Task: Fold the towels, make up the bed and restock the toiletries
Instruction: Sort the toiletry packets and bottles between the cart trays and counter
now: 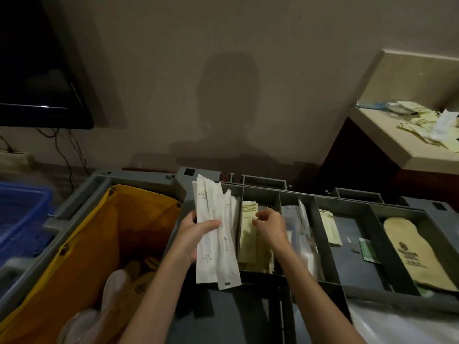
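Over a grey cart tray (323, 247), the left hand (196, 234) grips long white sachets (216, 239) while the right hand (270, 225), fingers curled, holds nothing visible.

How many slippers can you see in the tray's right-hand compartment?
1: a beige slipper, sole up, in the tray's rightmost compartment. Others may lie hidden beneath it.

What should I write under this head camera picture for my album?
Left hand holds white sachets while right hand picks through cart tray.
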{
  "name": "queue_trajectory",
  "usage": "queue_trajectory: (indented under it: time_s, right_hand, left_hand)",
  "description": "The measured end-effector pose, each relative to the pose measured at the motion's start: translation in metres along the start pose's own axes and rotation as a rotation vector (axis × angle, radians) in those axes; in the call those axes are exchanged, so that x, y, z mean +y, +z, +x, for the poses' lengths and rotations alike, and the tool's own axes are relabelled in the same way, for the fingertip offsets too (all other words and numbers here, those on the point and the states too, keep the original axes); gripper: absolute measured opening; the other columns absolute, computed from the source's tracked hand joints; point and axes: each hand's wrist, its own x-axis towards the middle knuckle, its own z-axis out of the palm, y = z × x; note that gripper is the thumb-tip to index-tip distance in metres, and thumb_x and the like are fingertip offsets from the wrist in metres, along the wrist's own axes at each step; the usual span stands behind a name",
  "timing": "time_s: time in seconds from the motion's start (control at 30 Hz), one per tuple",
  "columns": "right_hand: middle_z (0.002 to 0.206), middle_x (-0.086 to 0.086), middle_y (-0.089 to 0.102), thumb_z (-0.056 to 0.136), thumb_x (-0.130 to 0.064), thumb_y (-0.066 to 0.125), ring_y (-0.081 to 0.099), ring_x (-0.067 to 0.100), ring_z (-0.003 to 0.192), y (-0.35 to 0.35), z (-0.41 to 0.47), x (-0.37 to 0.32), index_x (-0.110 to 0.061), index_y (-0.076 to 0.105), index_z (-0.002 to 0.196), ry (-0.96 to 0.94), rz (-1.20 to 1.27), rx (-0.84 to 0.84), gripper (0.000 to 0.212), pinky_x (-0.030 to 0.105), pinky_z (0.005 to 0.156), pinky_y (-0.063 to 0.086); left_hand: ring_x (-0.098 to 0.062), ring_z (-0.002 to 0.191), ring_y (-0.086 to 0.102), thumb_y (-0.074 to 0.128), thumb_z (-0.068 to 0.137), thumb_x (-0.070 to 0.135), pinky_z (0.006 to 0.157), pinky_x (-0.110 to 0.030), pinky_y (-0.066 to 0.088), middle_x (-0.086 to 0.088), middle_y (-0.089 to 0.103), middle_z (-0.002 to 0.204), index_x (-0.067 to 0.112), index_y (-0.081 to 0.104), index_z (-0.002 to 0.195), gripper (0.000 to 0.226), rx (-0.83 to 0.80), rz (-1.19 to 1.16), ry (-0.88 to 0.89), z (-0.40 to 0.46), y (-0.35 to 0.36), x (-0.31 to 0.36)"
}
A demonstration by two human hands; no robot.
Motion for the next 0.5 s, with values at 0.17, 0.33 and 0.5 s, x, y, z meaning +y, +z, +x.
queue_trajectory:
  time_s: [0.17,0.33,0.5]
  right_hand:
    - [0.093,-0.005,0.062,0.096,-0.026,0.051,0.062,0.010,0.084,0.010,-0.023,-0.028,-0.018,0.059,0.107,-0.156,0.150,-0.165,0.016,0.015,0.065,0.048]
    - [0.100,-0.007,0.059,0.089,-0.031,0.062,0.060,0.007,0.086,0.023,-0.034,-0.046,-0.025,0.050,0.120,-0.190,0.086,-0.267,0.034,0.016,0.063,0.050]
    - [0.096,0.001,0.059,0.089,-0.010,0.061,0.063,0.012,0.082,0.027,-0.032,-0.047,-0.025,0.043,0.127,-0.146,0.133,-0.244,0.045,0.020,0.063,0.055]
  left_hand:
    - [-0.029,0.095,0.067,0.073,0.079,0.009,0.082,-0.051,0.055,-0.009,0.067,0.108,0.020,0.055,0.124,0.050,0.036,0.022,0.015,0.006,0.002,0.000]
    - [-0.019,0.090,0.063,0.072,0.080,0.014,0.066,-0.033,0.054,-0.001,0.064,0.105,0.020,0.052,0.127,0.052,0.083,0.059,0.063,0.008,0.005,0.003]
    - [-0.014,0.082,0.066,0.069,0.085,0.016,0.059,-0.029,0.053,0.002,0.066,0.097,0.019,0.053,0.124,0.042,0.096,0.077,0.087,0.008,-0.001,0.005]
